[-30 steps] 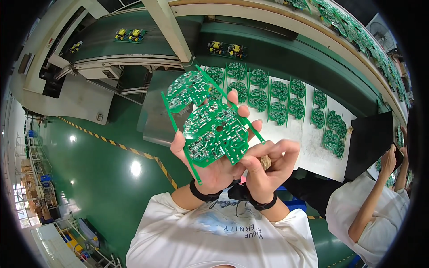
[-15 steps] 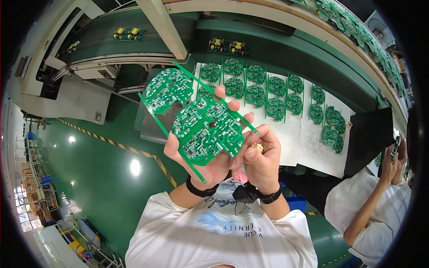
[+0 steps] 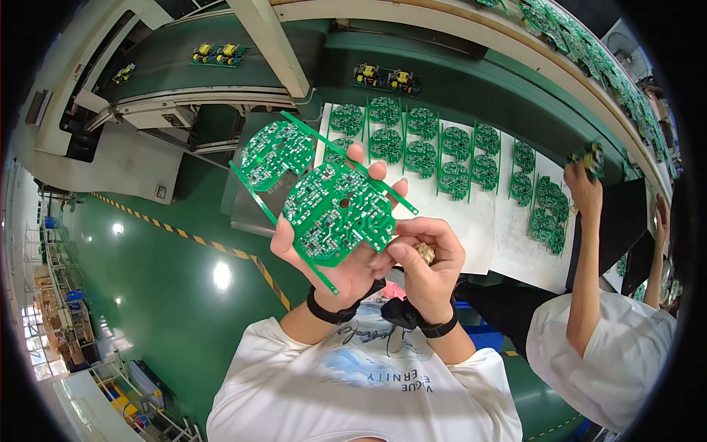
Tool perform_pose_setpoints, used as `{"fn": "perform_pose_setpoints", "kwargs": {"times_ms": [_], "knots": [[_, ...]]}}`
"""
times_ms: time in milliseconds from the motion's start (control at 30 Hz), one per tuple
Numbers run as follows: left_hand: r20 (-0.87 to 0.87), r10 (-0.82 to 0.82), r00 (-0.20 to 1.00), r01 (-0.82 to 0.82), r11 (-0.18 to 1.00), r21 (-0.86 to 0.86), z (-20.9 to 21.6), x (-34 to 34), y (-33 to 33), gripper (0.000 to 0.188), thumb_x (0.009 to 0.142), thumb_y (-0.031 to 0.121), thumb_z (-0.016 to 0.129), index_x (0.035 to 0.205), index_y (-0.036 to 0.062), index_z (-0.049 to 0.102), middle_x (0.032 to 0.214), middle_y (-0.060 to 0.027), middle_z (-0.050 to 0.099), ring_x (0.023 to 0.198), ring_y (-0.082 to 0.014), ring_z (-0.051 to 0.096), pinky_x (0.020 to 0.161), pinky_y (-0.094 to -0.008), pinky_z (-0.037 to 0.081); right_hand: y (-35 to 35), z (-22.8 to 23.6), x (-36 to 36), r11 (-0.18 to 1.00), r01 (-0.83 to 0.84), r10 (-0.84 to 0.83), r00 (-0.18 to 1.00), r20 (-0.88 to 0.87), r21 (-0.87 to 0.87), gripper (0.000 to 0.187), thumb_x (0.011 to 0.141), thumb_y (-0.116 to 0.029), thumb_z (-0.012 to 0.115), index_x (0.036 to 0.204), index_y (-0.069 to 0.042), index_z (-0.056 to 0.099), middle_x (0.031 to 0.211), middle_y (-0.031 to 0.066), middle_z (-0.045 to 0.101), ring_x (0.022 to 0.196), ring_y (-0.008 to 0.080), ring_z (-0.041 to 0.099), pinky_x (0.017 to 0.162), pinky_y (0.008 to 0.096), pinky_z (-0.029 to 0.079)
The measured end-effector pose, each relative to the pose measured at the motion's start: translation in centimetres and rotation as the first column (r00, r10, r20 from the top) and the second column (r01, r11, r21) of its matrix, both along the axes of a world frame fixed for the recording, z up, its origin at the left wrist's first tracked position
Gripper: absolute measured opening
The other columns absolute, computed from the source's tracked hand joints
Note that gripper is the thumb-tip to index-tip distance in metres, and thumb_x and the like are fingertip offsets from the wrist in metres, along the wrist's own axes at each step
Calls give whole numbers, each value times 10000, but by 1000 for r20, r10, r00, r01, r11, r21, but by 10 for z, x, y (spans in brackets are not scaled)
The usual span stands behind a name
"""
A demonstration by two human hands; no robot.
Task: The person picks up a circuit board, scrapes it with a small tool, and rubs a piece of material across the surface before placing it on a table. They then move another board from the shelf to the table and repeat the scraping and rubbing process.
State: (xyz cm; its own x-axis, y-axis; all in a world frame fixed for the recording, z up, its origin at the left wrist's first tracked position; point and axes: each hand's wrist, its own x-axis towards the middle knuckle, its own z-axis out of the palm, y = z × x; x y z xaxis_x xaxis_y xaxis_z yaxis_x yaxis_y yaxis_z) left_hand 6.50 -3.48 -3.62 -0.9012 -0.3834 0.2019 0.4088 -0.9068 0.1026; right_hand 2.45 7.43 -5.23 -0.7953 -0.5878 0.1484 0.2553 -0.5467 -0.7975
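My left hand (image 3: 352,274) grips a green circuit board panel (image 3: 324,210) from below, thumb on its left rail and fingertips over its right rail. The panel has two rounded boards dense with small silvery parts, joined by side rails, and is tilted toward me. My right hand (image 3: 433,276) is closed at the panel's lower right corner, thumb and forefinger pinched at or just beside the board's edge. A small crumpled beige lump (image 3: 424,253) sits in the curled fingers of that hand; its material is unclear.
Rows of similar green panels (image 3: 420,158) lie on a white sheet (image 3: 471,228) beyond my hands. Behind it, a dark green conveyor (image 3: 471,81) carries boards with yellow parts (image 3: 387,78). At right, a co-worker's hand (image 3: 585,188) holds a board over the belt.
My right hand has closed in at the board's corner, the lump now deeper among its fingers. The belt's boards have shifted slightly right. The co-worker's arm has reached out over the belt.
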Motion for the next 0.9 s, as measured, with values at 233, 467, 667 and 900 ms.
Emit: {"fn": "perform_pose_setpoints", "kwargs": {"times_ms": [233,467,667,900], "knots": [[72,409,910,-394,904,-164,-1,-7,8,871,714,558,603,1373,83,289,1323,-187,370,1153,-393,456,987,-541,377,14,-14,-9,984,44,-31,997,73,-176,217,844,75,528,1025,4,430,859,163,591,642,215,630,534,289,516],[-226,454,862,-506,745,-434,-15,-8,-6,802,694,433,685,1350,103,362,1367,-214,316,1195,-393,406,1022,-594,301,11,33,-14,873,481,-389,783,-485,77,383,756,125,617,1048,8,400,844,118,615,794,232,640,686,314,520],[-17,326,945,-251,694,-675,-3,7,-9,812,664,411,741,1355,197,373,1436,-194,192,1227,-384,375,1024,-596,301,21,35,-16,819,537,-86,466,-881,204,328,743,140,592,1013,6,463,952,188,591,751,252,625,750,332,499],[-340,260,904,-417,717,-559,-6,-6,-15,874,682,429,729,1378,92,322,1438,-174,219,1244,-383,358,1037,-597,284,21,8,-25,846,533,-520,830,-202,13,235,782,78,538,1007,11,530,946,163,578,722,219,599,704,302,479]]}}
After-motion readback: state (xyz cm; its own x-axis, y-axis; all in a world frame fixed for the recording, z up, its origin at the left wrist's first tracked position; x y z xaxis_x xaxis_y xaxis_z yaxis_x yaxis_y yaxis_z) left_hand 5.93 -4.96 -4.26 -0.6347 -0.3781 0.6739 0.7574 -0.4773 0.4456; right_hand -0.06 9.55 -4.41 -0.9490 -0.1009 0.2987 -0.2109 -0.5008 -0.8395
